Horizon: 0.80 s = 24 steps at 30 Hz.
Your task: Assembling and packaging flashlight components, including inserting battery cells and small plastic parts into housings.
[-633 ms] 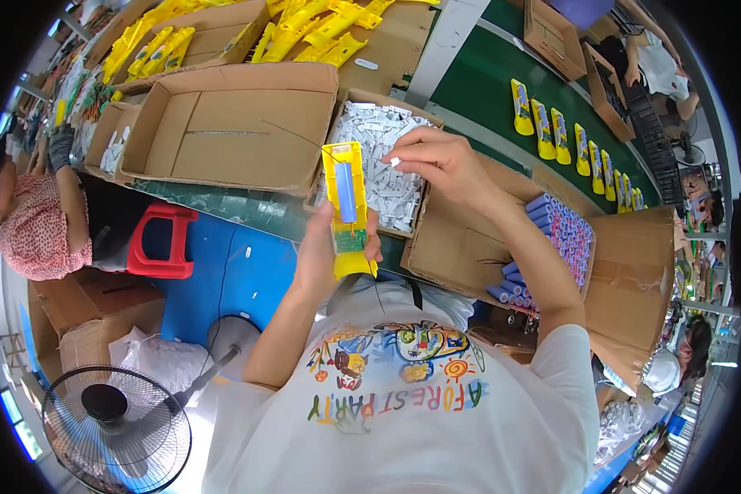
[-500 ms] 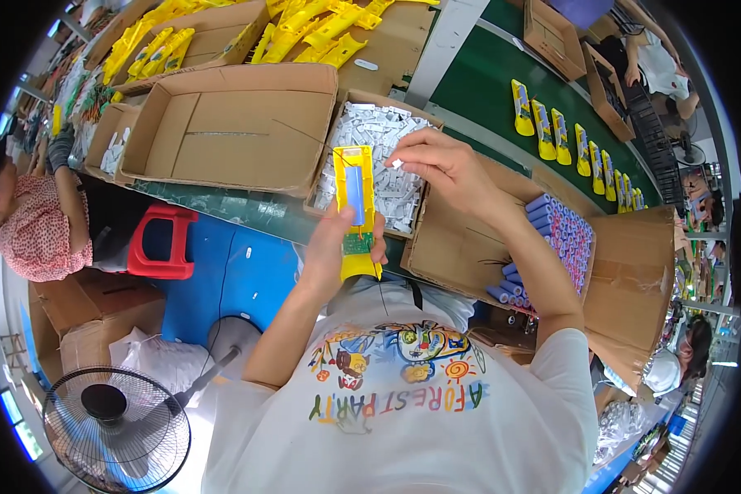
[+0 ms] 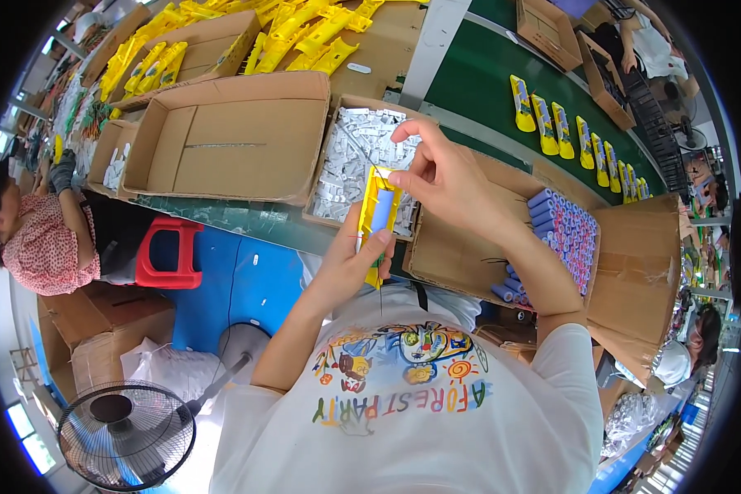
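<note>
My left hand (image 3: 346,262) is closed around a narrow yellow plastic housing (image 3: 367,216), tilted over the near edge of a box of white parts. A blue cylindrical battery cell (image 3: 383,211) lies lengthwise inside it, and thin wires stick out at both ends. At the housing's far end, my right hand (image 3: 449,174) has its thumb and fingertips against a small white plastic piece (image 3: 384,173); its index finger is bent and raised. Just beyond lie many loose white plastic parts (image 3: 343,169) in the cardboard box (image 3: 356,100). My left fingers hide the housing's near end.
Purple battery cells (image 3: 564,235) stand in a carton (image 3: 457,247) at right. A wide cardboard tray (image 3: 222,132) sits at left, with yellow housings (image 3: 292,33) behind. Yellow units (image 3: 561,132) line the green belt (image 3: 477,95). A co-worker (image 3: 49,239), a red stool (image 3: 169,255) and a fan (image 3: 128,428) are left.
My right hand has brought the white piece down to the housing's far end. My left hand has shifted right and turned the housing, which now leans to the right.
</note>
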### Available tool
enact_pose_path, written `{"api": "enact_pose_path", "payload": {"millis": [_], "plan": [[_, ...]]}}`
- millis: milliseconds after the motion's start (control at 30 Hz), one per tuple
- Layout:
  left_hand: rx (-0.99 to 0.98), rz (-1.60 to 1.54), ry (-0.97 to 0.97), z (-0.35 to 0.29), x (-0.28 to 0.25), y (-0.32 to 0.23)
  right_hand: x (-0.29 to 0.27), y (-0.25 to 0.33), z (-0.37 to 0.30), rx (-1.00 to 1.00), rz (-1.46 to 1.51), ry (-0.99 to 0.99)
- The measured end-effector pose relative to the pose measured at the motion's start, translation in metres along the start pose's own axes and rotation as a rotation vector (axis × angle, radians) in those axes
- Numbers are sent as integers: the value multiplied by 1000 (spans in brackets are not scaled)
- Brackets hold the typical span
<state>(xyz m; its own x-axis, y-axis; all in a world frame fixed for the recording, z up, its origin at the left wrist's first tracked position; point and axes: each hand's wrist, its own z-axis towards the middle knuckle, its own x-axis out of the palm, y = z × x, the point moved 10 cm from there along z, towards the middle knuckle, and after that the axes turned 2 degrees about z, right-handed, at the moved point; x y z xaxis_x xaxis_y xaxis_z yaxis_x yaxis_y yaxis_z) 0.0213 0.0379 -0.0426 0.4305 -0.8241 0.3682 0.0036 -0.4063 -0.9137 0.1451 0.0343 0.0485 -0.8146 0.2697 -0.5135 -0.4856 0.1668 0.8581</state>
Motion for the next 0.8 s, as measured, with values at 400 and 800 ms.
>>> {"api": "enact_pose_path", "payload": {"millis": [400,800], "plan": [[-72,213,51,1,15,-2,29,-29,-5,51,464,270],[-175,108,179,5,49,16,17,-44,-25,24,448,204]]}}
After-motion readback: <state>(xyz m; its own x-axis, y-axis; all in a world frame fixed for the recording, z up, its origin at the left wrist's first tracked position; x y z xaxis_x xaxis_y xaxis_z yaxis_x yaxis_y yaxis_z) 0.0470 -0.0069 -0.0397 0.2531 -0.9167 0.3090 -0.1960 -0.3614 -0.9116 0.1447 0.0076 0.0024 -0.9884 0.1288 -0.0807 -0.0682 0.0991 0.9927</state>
